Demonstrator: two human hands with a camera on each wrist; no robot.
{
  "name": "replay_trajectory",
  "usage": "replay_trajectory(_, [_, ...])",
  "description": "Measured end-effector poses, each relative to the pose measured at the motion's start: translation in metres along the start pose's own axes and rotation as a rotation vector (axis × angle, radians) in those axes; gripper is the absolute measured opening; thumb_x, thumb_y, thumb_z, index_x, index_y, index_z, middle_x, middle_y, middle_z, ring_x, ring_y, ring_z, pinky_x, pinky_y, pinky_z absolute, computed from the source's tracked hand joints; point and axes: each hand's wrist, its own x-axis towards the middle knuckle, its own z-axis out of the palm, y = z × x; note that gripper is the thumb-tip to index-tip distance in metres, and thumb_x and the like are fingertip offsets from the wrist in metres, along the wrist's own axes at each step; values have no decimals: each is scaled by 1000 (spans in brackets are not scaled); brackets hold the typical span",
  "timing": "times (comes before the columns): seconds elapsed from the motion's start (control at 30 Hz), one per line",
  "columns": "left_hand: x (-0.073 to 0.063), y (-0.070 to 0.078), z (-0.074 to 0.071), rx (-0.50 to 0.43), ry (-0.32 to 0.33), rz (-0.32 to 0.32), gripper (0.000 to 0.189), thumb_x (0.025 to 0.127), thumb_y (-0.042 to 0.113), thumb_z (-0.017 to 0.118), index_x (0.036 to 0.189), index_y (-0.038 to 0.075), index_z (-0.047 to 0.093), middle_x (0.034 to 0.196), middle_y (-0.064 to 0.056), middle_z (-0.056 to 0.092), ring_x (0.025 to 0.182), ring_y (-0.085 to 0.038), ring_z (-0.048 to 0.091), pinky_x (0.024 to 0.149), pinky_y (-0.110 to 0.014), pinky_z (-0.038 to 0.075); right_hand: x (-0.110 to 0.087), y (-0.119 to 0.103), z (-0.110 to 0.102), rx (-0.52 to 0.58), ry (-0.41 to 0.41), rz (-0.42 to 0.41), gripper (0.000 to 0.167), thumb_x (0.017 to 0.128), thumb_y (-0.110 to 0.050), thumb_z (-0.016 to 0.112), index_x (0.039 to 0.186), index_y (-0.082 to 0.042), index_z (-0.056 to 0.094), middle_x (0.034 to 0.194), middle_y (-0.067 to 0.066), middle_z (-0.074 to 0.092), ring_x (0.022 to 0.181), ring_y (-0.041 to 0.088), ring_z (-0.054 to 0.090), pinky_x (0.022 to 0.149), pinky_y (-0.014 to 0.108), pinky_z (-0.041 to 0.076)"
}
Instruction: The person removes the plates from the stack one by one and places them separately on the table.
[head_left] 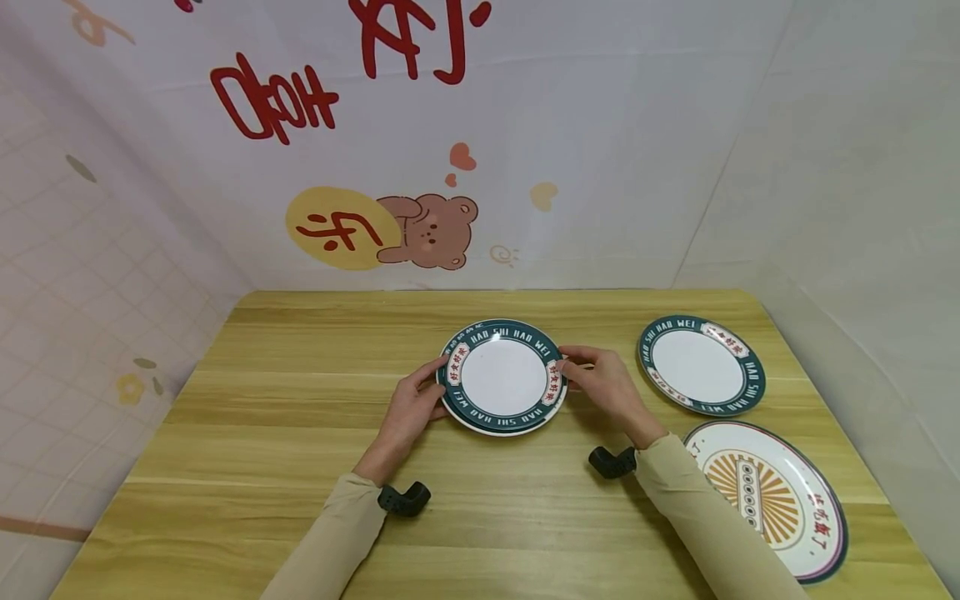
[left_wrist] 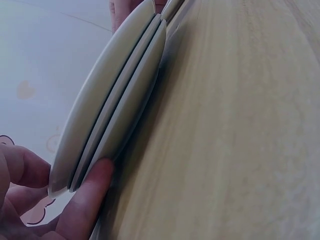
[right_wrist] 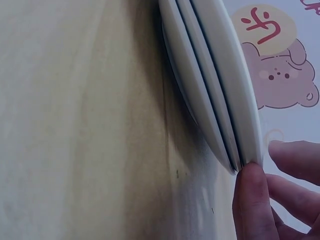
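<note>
Near the middle of the table sits a stack of round plates (head_left: 504, 379), the top one white with a dark green lettered rim. From the side, the left wrist view shows three pale rims (left_wrist: 112, 100) lying one on another, low over the wood. My left hand (head_left: 408, 408) grips the stack at its left edge, with a digit (left_wrist: 92, 197) against the lower rims. At the right edge my right hand (head_left: 609, 390) holds the stack; in the right wrist view one fingertip (right_wrist: 251, 182) presses on the rims, and other fingers stand beyond them.
To the right lies another green-rimmed plate (head_left: 702, 365). Nearer, an oval plate (head_left: 810, 533) with an orange sunburst lies partly behind the right sleeve. A printed cloth wall (head_left: 600, 125) rises behind the wooden table (head_left: 292, 375).
</note>
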Motion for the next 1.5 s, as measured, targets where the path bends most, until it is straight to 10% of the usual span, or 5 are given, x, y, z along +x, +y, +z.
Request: replay_trajectory(1.5, [-4,5,-4,65,19,-37,50,102,-2,46,149,10,57,146,-22,55,98,-24,70,77,-30,63,5,-9,1,-60,-11,39,35,97,-10,71,129,4,67,108,19,70,82,20,71,78,37,63])
